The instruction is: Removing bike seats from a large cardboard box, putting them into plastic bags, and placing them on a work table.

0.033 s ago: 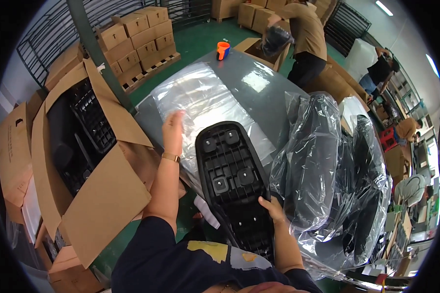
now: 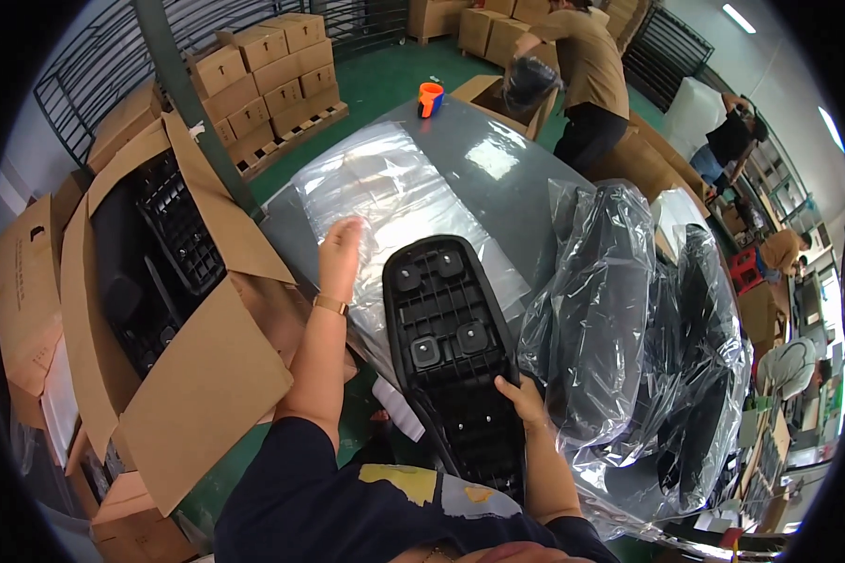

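Observation:
A long black seat [image 2: 446, 352], its ribbed plastic underside facing up, stands tilted in front of my body. My right hand [image 2: 527, 402] grips its right edge, thumb on the underside. My left hand [image 2: 341, 255] is at the left side of a stack of clear plastic bags [image 2: 394, 178], its fingers closed on the film of a bag. The bags lie flat on the grey table, and the top of the seat covers part of them. Several black seats wrapped in clear plastic [image 2: 601, 319] lie on the table to the right.
An open carton [image 2: 207, 403] holding more black seats stands left, beside a post [image 2: 174, 70]. An orange and blue tape dispenser [image 2: 429, 99] sits at the grey table's [image 2: 469, 122] far edge. Beyond, a person [image 2: 587, 75] handles a dark wrapped item over an open box. Stacked cartons [image 2: 263, 80] stand behind.
My left hand has shifted slightly right over the bags, its fingers drawn together. The seat's top end has moved a little to the right, still in my right hand.

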Demonstrator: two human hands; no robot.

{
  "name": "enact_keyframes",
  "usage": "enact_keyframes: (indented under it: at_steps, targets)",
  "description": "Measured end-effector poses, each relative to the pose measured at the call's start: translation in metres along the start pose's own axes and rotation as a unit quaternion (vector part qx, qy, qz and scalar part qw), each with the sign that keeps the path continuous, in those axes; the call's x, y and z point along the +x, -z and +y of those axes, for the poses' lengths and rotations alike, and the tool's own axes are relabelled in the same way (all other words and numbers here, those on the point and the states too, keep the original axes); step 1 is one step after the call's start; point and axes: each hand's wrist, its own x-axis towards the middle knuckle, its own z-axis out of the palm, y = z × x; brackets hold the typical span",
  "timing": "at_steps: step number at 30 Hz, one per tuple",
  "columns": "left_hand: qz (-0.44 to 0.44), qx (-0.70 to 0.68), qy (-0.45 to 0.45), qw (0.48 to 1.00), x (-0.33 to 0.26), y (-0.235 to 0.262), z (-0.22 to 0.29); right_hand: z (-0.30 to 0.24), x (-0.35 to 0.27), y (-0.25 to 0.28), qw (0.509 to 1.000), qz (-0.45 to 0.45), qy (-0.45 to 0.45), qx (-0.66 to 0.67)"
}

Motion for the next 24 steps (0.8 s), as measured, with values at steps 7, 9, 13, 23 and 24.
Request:
enact_keyframes:
  at_steps: [7,9,13,23,24]
  targets:
    - [-0.112,0.155,-0.009,0.982,-0.024,-0.007,-0.013,-0.038,-0.003,-0.047,0.849,0.28,0.188,-0.407]
    - [-0.124,0.227,-0.03,0.966,-0.028,-0.005,-0.01,-0.056,-0.003,-0.072,0.779,0.273,0.368,-0.429]
    - [-0.225,0.352,-0.103,0.903,-0.043,-0.012,0.021,-0.125,0.04,-0.135,0.778,0.215,0.443,-0.389]
    - [-0.19,0.336,-0.178,0.905,-0.051,-0.001,0.043,-0.16,0.2,-0.136,0.635,0.149,0.524,-0.547]
    - [-0.168,0.352,-0.163,0.906,-0.05,0.006,0.041,-0.168,0.205,-0.127,0.652,0.213,0.497,-0.532]
